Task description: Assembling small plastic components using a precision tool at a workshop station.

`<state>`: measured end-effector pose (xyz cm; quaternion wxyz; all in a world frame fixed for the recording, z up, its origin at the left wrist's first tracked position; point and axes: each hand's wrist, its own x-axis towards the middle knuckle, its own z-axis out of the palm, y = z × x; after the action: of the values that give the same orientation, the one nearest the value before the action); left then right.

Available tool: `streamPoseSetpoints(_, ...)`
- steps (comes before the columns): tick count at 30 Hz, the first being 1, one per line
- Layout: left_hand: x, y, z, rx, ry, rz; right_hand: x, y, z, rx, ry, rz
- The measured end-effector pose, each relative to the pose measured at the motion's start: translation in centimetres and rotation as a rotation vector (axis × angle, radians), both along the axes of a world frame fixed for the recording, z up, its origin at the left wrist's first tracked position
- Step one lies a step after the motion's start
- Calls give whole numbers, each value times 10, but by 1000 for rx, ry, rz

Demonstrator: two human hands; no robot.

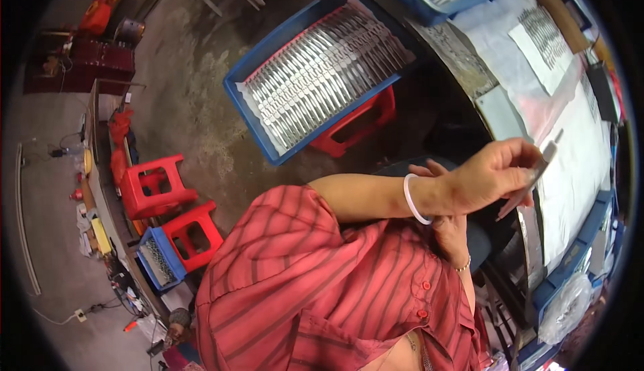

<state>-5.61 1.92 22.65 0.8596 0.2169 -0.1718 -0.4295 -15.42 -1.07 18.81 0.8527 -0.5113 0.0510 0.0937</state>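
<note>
My left hand (pixel 484 178), with a white bangle at its wrist, reaches over to the right side by the worktable. Its thumb and fingers are closed on a slim grey metal piece (pixel 546 159), which slants and ends in a narrow tip; the fingers cover its middle. My right hand (pixel 449 233) sits behind the left wrist, which hides much of it. The fingers that show past the forearm are stretched out and apart, and I see nothing in them.
A blue tray (pixel 261 137) of slim metal pieces rests above a red stool (pixel 355 124). White paper (pixel 570 190) covers the worktable at right, where another blue tray (pixel 436 15) stands. Red stools (pixel 157 186) and a small blue bin (pixel 161 258) are at left.
</note>
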Motion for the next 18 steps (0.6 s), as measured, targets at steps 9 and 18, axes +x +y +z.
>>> streamPoseSetpoints(9,11,11,19,-53,-48,74,29,32,-18,110,-6,384)
streamPoseSetpoints(18,16,-2,19,28,-612,697,31,32,-11,128,21,348)
